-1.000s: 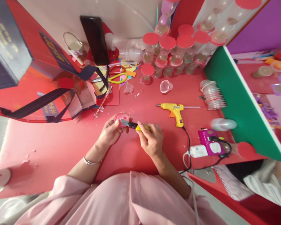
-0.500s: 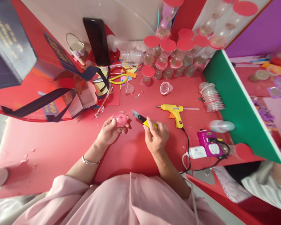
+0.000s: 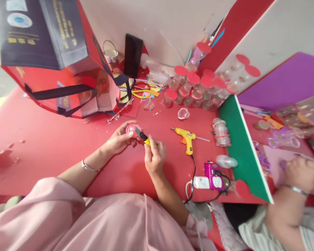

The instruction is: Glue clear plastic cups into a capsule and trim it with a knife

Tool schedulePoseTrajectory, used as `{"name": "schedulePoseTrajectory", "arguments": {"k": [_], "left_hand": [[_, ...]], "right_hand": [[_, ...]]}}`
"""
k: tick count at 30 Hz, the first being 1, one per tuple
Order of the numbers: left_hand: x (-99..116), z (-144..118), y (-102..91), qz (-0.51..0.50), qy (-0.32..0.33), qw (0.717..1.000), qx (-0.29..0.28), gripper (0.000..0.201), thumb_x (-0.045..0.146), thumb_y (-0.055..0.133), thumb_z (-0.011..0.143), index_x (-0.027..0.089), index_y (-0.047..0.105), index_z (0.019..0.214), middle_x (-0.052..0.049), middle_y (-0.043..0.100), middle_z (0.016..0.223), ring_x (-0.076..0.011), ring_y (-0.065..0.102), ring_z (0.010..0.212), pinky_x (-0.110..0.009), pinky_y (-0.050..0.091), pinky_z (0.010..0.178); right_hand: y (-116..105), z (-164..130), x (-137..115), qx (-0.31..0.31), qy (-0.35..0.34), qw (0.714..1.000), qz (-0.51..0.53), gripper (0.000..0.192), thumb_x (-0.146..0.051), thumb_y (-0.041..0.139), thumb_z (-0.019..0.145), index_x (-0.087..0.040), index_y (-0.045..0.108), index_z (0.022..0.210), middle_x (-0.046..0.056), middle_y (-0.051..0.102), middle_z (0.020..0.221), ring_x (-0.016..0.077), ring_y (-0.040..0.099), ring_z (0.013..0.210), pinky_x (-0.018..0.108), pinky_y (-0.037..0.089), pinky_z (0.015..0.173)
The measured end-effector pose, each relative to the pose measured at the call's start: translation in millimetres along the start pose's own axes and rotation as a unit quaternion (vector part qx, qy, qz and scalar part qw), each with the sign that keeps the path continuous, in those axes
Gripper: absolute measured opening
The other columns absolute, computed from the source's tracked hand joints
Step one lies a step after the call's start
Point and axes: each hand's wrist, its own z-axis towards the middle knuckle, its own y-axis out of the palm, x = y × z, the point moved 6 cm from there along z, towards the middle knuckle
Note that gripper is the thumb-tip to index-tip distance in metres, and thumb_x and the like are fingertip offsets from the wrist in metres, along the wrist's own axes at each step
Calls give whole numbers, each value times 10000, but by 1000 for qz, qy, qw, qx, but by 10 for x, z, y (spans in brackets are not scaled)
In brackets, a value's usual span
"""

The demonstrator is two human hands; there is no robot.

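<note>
My left hand (image 3: 118, 141) is closed around the rim of a small plastic cup with a pink face (image 3: 130, 128), which is turned upward. In my right hand (image 3: 155, 157) is a yellow-and-black utility knife (image 3: 146, 139), its blade out and over the cup's pink face. Whether the blade tip presses into the cup I cannot tell. Beyond my hands lies another clear cup with a pink rim (image 3: 183, 113). To the right of the knife, a yellow glue gun (image 3: 186, 137) lies on its side with a glue stick in its back.
A red gift bag (image 3: 75, 94) stands at left, near yellow-handled scissors (image 3: 141, 93) and a phone (image 3: 133, 55). Red-topped cup pieces (image 3: 193, 78) crowd the back. Stacked cups (image 3: 221, 132) and a purple power adapter (image 3: 213, 176) sit by the green divider (image 3: 247, 153). Beyond it is another person's hand (image 3: 302, 174).
My right hand has brought the knife leftward, so its blade now lies over the cup; before, it was apart from it. The view has swung right, showing the other person's hand.
</note>
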Motion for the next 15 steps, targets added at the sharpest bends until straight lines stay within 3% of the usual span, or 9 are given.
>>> {"name": "schedulePoseTrajectory", "arguments": {"k": [2,4,7,10,15], "left_hand": [[-3,0,-17,63,29,997,18,710,265,963,762,224,564,1347,-32,766,886,-143,685,562,-236,554,508],[42,-16,-40,150,98,982,56,689,243,999,689,227,596,1248,-24,764,944,-123,669,582,-239,560,542],[130,-92,-9,316,217,918,105,614,283,1021,632,212,671,1131,-65,750,1101,-193,716,914,-295,602,802],[152,-163,33,421,262,859,126,656,337,1056,562,206,709,1102,-71,742,1112,-245,686,1052,-358,552,980],[217,-153,-5,410,260,862,144,590,414,1043,623,191,743,1080,-89,734,1097,-267,675,1101,-348,554,940]], "right_hand": [[-10,-7,25,21,11,1000,4,441,-276,550,1092,-210,632,1521,142,728,1053,229,699,957,353,576,889],[-35,-12,44,47,16,999,21,422,-286,539,1101,-198,646,1500,144,729,1050,226,693,961,351,576,893],[-52,-14,60,68,20,997,38,397,-315,555,1103,-213,672,1469,133,737,1040,223,678,953,360,569,900],[-35,-7,53,67,18,997,39,393,-339,569,1103,-224,682,1462,132,741,1055,222,677,964,363,556,913],[13,27,35,49,15,999,15,424,-336,567,1107,-240,654,1511,121,731,1041,217,665,954,350,536,918]]}}
